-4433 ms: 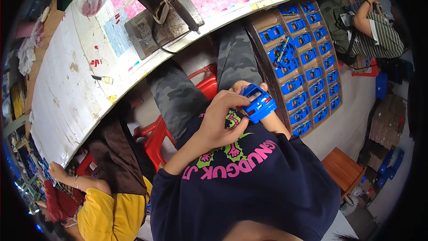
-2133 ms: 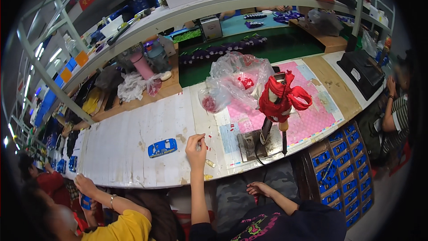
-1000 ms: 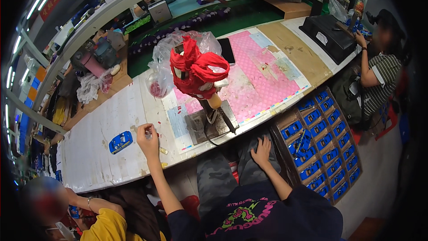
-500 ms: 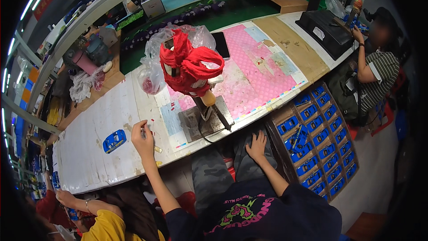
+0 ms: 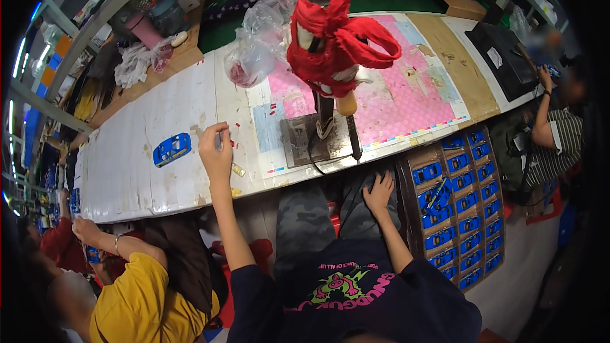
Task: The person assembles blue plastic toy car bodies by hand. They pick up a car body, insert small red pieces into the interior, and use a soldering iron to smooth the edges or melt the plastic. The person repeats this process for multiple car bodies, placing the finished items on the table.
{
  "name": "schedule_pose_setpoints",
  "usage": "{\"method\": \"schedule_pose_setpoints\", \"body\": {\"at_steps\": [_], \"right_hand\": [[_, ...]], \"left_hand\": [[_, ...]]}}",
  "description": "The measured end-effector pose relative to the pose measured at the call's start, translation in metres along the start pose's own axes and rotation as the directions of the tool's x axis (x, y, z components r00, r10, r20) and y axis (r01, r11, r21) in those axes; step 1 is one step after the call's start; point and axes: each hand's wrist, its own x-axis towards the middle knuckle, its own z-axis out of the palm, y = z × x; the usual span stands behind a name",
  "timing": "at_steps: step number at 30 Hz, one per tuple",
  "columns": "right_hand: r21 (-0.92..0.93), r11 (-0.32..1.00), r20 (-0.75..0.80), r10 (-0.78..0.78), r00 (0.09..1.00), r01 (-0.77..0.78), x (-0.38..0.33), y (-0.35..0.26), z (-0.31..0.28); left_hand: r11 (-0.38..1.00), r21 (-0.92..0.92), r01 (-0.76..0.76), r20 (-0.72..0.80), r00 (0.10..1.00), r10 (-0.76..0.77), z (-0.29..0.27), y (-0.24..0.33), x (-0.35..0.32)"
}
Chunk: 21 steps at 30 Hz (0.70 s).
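Note:
My left hand (image 5: 216,152) rests on the white tabletop near its front edge. Its fingers are loosely curled, a gap shows between thumb and fingers, and I see nothing held there. A blue toy car (image 5: 172,150) lies on the table to the left of this hand, apart from it. Close to the wrist is a small pale-yellow piece (image 5: 238,170), and tiny red bits lie to the right of the fingers. My right hand (image 5: 379,192) lies flat on my thigh, fingers spread, empty.
A bench tool wrapped in red cloth (image 5: 318,67) stands on a metal base (image 5: 293,140). Behind it is a clear plastic bag (image 5: 257,41). A divided tray (image 5: 413,216) of blue toy cars sits at right. People sit on both sides; a black bin (image 5: 502,67) stands far right.
The view has tilted and shifted, so the table appears higher and further right. Both hands and the blue toy car keep about the same places on the table and thigh.

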Motion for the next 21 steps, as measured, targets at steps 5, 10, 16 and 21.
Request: {"method": "schedule_pose_setpoints", "body": {"at_steps": [5, 10, 16, 21], "right_hand": [[-0.026, 1.000, 0.006, 0.000, 1.000, 0.001, 0.0002, -0.0018, -0.0028], [-0.012, 1.000, -0.005, -0.017, 1.000, 0.017, 0.0003, 0.0002, -0.0006], [-0.020, 1.000, -0.002, -0.012, 1.000, 0.012, 0.0016, 0.0006, -0.0009], [-0.021, 0.999, -0.008, -0.032, 0.999, 0.032, -0.0005, 0.0002, 0.0008]], "left_hand": [[0.996, 0.071, -0.054, -0.025, 0.998, 0.056, -0.0018, -0.0006, 0.0001], [0.998, 0.016, 0.056, 0.045, 0.997, -0.056, 0.0003, -0.0024, -0.0023], [0.996, -0.018, 0.087, 0.066, 0.994, -0.086, 0.0019, -0.0009, -0.0020], [0.997, -0.003, 0.076, 0.065, 0.995, -0.075, -0.0020, -0.0006, -0.0009]]}}
